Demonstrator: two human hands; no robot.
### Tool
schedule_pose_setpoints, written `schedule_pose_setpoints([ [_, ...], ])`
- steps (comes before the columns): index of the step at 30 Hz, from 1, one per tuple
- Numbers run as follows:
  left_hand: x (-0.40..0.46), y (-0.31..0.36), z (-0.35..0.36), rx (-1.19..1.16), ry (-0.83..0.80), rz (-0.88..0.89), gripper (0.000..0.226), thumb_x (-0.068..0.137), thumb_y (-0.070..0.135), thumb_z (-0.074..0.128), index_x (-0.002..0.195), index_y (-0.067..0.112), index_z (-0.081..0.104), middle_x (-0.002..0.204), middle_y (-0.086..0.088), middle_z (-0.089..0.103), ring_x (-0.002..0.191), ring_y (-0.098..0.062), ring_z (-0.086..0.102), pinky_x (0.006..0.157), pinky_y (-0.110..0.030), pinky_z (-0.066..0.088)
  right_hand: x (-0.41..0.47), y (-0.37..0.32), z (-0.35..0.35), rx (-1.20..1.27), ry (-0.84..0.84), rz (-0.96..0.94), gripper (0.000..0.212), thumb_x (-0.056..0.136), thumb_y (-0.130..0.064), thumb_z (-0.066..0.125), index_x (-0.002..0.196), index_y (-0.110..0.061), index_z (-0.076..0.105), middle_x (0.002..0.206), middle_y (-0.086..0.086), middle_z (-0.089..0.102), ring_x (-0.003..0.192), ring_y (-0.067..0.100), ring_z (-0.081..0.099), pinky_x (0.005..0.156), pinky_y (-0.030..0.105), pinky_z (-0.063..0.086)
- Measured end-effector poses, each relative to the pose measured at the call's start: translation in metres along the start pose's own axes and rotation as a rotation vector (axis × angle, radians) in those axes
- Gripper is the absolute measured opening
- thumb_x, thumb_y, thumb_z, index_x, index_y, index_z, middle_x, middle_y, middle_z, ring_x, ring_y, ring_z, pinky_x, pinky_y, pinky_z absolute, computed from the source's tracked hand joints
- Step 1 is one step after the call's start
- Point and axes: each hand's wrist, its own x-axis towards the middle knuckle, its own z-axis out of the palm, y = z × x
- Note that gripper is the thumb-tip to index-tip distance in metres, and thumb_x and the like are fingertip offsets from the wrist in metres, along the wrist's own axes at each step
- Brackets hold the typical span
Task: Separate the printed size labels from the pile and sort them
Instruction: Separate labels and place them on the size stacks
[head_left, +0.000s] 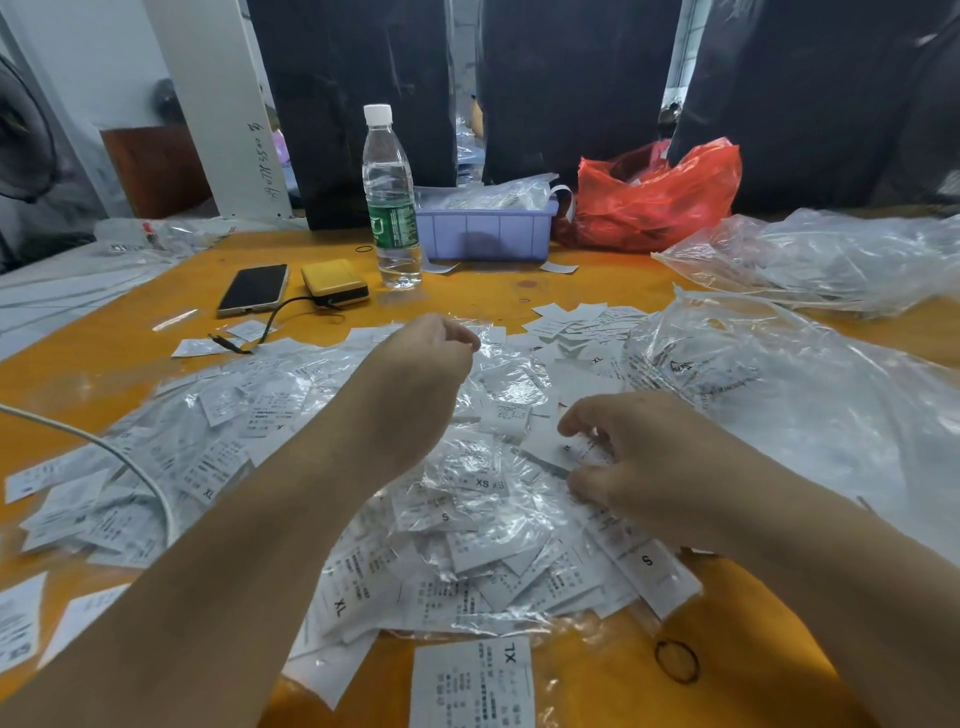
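A wide pile of white printed size labels (457, 525), many in thin clear plastic sleeves, covers the middle of the orange table (524, 283); XS, S and XL marks show on some. My right hand (634, 462) rests on the pile's right side and pinches a small stack of labels (566, 447) between thumb and fingers. My left hand (421, 374) is raised over the far middle of the pile with its fingers curled down; I cannot see whether it holds anything. A single XL label (472, 680) lies at the near edge.
A water bottle (390, 202), a lilac tray (488, 228) and a red plastic bag (654, 197) stand at the back. A phone (253, 288) and yellow power bank (335, 283) lie at left. Crumpled clear bags (810, 395) fill the right. A rubber band (675, 660) lies near front.
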Motion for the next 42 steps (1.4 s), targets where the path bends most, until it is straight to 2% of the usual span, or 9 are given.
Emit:
schedule_pose_setpoints([
  [4, -0.021, -0.001, 0.005, -0.053, -0.067, 0.204, 0.032, 0.094, 0.006, 0.036, 0.096, 0.025, 0.061, 0.040, 0.010, 0.038, 0.032, -0.003, 0.028, 0.032, -0.016, 0.023, 0.000, 0.002, -0.003, 0.054, 0.036, -0.054, 0.040, 0.087, -0.022, 0.068, 0.122, -0.033, 0.056, 0.102, -0.016, 0.058, 0.091, 0.006, 0.057, 0.081, 0.033, 0.054],
  [9, -0.026, 0.001, 0.011, 0.023, -0.048, 0.281, 0.030, 0.091, 0.006, 0.050, 0.100, 0.034, 0.058, 0.076, 0.002, 0.067, 0.052, -0.011, 0.057, 0.044, -0.029, 0.047, -0.001, -0.001, -0.002, 0.081, 0.119, -0.123, 0.036, 0.087, -0.009, 0.060, 0.114, -0.032, 0.062, 0.084, -0.019, 0.063, 0.078, 0.003, 0.060, 0.073, 0.035, 0.056],
  [11, -0.026, 0.000, 0.012, 0.036, -0.036, 0.281, 0.028, 0.092, 0.010, 0.054, 0.102, 0.036, 0.058, 0.079, 0.008, 0.070, 0.066, -0.012, 0.063, 0.057, -0.034, 0.053, -0.001, -0.001, -0.003, 0.116, 0.136, -0.148, 0.039, 0.085, -0.007, 0.058, 0.114, -0.032, 0.063, 0.084, -0.018, 0.064, 0.077, 0.004, 0.060, 0.071, 0.033, 0.056],
  [15, -0.026, -0.001, 0.013, 0.076, -0.036, 0.271, 0.022, 0.091, 0.014, 0.062, 0.099, 0.035, 0.063, 0.080, 0.012, 0.072, 0.069, -0.009, 0.066, 0.063, -0.031, 0.056, -0.002, -0.001, -0.005, 0.219, 0.237, -0.222, 0.042, 0.083, 0.000, 0.059, 0.111, -0.030, 0.066, 0.080, -0.014, 0.065, 0.074, 0.003, 0.059, 0.063, 0.020, 0.049],
  [20, -0.025, -0.003, 0.013, 0.087, -0.034, 0.245, 0.017, 0.089, 0.017, 0.066, 0.095, 0.034, 0.066, 0.083, 0.011, 0.073, 0.072, -0.003, 0.066, 0.067, -0.024, 0.056, 0.000, 0.000, -0.006, 0.196, 0.253, -0.280, 0.022, 0.081, -0.013, 0.075, 0.095, -0.030, 0.071, 0.074, -0.018, 0.062, 0.081, -0.002, 0.053, 0.067, 0.011, 0.040],
  [27, -0.022, -0.003, 0.010, -0.011, 0.005, 0.243, 0.017, 0.086, 0.015, 0.070, 0.095, 0.029, 0.068, 0.079, 0.012, 0.074, 0.069, 0.002, 0.066, 0.067, -0.024, 0.056, -0.002, -0.002, -0.008, 0.181, 0.220, -0.329, 0.008, 0.080, -0.022, 0.077, 0.080, -0.028, 0.072, 0.077, -0.016, 0.062, 0.080, 0.001, 0.054, 0.069, 0.019, 0.045],
  [31, -0.021, -0.003, 0.009, -0.065, -0.001, 0.233, 0.019, 0.084, 0.017, 0.074, 0.097, 0.028, 0.068, 0.082, 0.012, 0.074, 0.072, 0.002, 0.067, 0.067, -0.021, 0.054, -0.002, 0.000, -0.007, 0.184, 0.167, -0.264, 0.010, 0.084, -0.032, 0.071, 0.093, -0.030, 0.069, 0.086, -0.017, 0.059, 0.084, -0.001, 0.053, 0.070, 0.017, 0.041],
  [36, -0.021, -0.002, 0.007, -0.086, -0.007, 0.237, 0.021, 0.082, 0.016, 0.077, 0.097, 0.027, 0.067, 0.078, 0.008, 0.073, 0.068, -0.004, 0.067, 0.059, -0.016, 0.053, -0.004, 0.001, -0.014, 0.076, 0.080, -0.273, 0.029, 0.090, -0.015, 0.056, 0.109, -0.036, 0.065, 0.104, -0.025, 0.054, 0.099, -0.010, 0.045, 0.077, 0.010, 0.037],
  [42, -0.022, -0.002, 0.007, -0.075, -0.037, 0.231, 0.020, 0.083, 0.016, 0.075, 0.098, 0.028, 0.067, 0.081, 0.005, 0.073, 0.072, -0.009, 0.067, 0.065, -0.024, 0.057, -0.004, 0.005, -0.016, -0.168, 0.035, -0.228, 0.031, 0.088, -0.018, 0.060, 0.117, -0.029, 0.064, 0.114, -0.020, 0.051, 0.109, 0.004, 0.041, 0.090, 0.029, 0.044],
])
